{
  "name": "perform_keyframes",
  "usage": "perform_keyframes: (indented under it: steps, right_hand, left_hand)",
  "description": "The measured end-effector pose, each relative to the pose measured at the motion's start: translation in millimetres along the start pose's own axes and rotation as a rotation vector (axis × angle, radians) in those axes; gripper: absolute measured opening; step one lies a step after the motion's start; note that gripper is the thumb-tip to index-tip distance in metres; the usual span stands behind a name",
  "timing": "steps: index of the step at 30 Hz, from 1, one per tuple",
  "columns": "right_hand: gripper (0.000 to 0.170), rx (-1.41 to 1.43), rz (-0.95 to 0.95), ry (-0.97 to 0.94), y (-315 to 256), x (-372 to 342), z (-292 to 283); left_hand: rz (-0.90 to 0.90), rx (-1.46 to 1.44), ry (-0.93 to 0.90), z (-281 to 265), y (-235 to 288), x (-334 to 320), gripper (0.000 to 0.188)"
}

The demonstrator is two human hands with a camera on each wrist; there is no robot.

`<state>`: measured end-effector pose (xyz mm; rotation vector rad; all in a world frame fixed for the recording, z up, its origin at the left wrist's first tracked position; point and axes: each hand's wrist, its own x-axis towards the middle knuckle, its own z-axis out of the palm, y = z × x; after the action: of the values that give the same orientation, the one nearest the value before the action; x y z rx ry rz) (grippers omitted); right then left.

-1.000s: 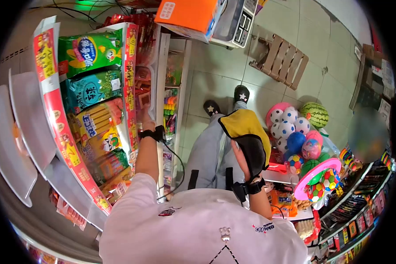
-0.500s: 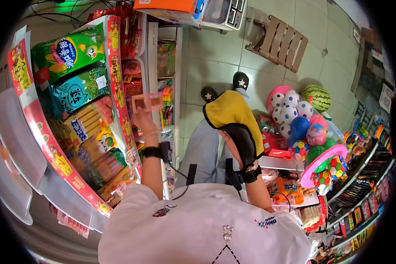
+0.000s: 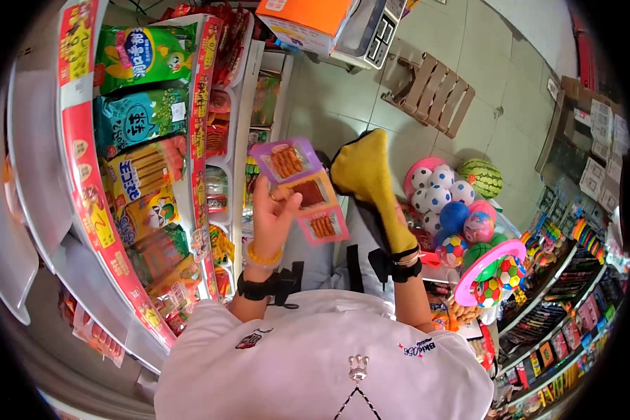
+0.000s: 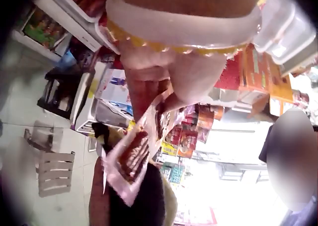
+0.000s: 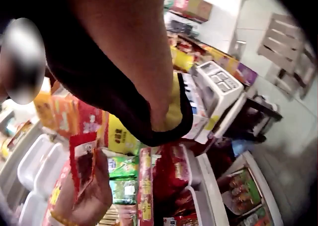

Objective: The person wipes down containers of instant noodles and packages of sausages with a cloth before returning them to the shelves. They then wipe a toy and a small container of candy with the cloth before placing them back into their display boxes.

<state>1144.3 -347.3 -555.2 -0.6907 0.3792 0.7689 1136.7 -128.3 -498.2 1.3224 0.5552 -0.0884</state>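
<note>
My left hand [image 3: 271,217] pinches a strip of three joined snack packs [image 3: 311,194], with purple, orange and pink borders, in front of my body. In the left wrist view, thumb and fingers grip one end of the strip [image 4: 131,156]; the right wrist view shows the left hand [image 5: 89,198] holding it upright. A yellow cloth piece with black edging [image 3: 371,168] covers most of my right hand [image 5: 131,57], just right of the strip in the head view. The right hand's fingers are hidden, so their pose cannot be told.
Snack shelves [image 3: 84,175] stand at the left, with hanging red packets beside them. An orange box [image 3: 308,14] sits at the top. A slatted stool [image 3: 434,94] is on the tiled floor. Toy balls [image 3: 441,199] and a pink hoop [image 3: 469,280] are at the right.
My left hand has moved from the shelf side toward the body's middle, bringing the strip beside the yellow cloth. The cloth-covered right hand has shifted slightly and turned.
</note>
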Motion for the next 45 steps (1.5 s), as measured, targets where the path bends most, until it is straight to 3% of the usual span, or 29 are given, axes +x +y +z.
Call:
perform_keyframes:
  steps: [2, 3, 4, 6, 8, 10, 11, 13, 15, 18, 21, 23, 24, 25, 26, 27, 30, 32, 36, 37, 39, 45]
  right_hand:
    - [0.099, -0.247, 0.063, -0.072, -9, -2, 23]
    - [0.097, -0.281, -0.013, -0.236, -11, 2, 19]
    - [0.094, -0.463, -0.028, -0.245, -18, 5, 35]
    - [0.087, -0.432, 0.130, -0.137, -20, 14, 58]
    - [0.057, -0.464, 0.062, -0.009, -9, 24, 52]
    - [0.037, -0.617, 0.021, 0.039, 6, 27, 34]
    - [0.019, -0.617, 0.007, 0.182, 12, 27, 23]
    - [0.018, -0.777, -0.041, 0.224, 4, 27, 18]
    - [0.021, -0.847, -0.115, 0.258, 4, 33, 4]
    - [0.023, -0.858, -0.038, 0.250, 4, 36, -20]
    - [0.024, -0.890, -0.107, 0.500, -4, 53, -49]
    - [0.023, -0.424, -0.182, 0.582, -58, 70, -58]
    - [0.022, -0.628, -0.234, 0.602, -65, 73, -84]
    - [0.024, -0.662, -0.271, 0.618, -77, 73, -95]
    - [0.026, -0.696, -0.307, 0.635, -88, 74, -106]
    - [0.026, -0.692, -0.315, 0.654, -100, 73, -99]
    - [0.027, -0.705, -0.267, 0.688, -104, 66, -115]
    - [0.028, -0.774, -0.274, 0.688, -92, 59, -128]
    - [0.026, -0.629, -0.091, 0.580, -60, 50, -122]
    - [0.026, -0.560, -0.117, 0.568, -55, 50, -108]
    - [0.026, -0.547, -0.034, 0.501, -45, 47, -101]
    - [0.025, -0.540, 0.020, 0.436, -37, 52, -83]
  left_hand:
    - [-0.024, 0.013, -0.053, 2, 5, -7, 0.052]
    - [-0.033, 0.019, -0.014, 10, 9, -9, 0.049]
    - [-0.050, 0.075, -0.040, 11, 5, -12, 0.047]
    - [-0.084, 0.189, -0.089, 10, -7, -21, 0.043]
    - [0.019, 0.498, -0.127, 14, -15, -22, 0.030]
    - [-0.132, 0.461, -0.114, 16, -20, -20, 0.030]
    - [-0.115, 0.500, -0.111, 21, -27, -25, 0.032]
    - [-0.072, 0.574, -0.116, 38, -48, -29, 0.036]
    - [-0.141, 0.356, -0.040, 52, -62, -27, 0.040]
    - [-0.278, 0.081, 0.082, 66, -72, -21, 0.047]
    - [-0.374, -0.064, 0.219, 33, -110, -9, 0.050]
    - [-0.279, -0.348, 0.476, 3, -111, 19, 0.047]
    - [-0.278, -0.335, 0.569, -26, -136, 18, 0.044]
    - [-0.263, -0.216, 0.663, -65, -174, 17, 0.046]
    - [-0.149, -0.206, 0.577, -100, -194, 16, 0.049]
    - [-0.147, -0.181, 0.657, -125, -203, 20, 0.051]
    - [-0.012, -0.068, 0.843, -136, -173, 51, 0.051]
    - [0.113, -0.042, 0.837, -174, -180, 70, 0.051]
    - [-0.162, 1.279, 0.488, -295, -235, 103, 0.045]
    - [-0.556, 1.777, 0.304, -253, -190, 118, 0.045]
    - [-1.017, 2.334, 0.077, -221, -162, 134, 0.051]
    - [-0.915, 2.199, 0.219, -244, -177, 142, 0.057]
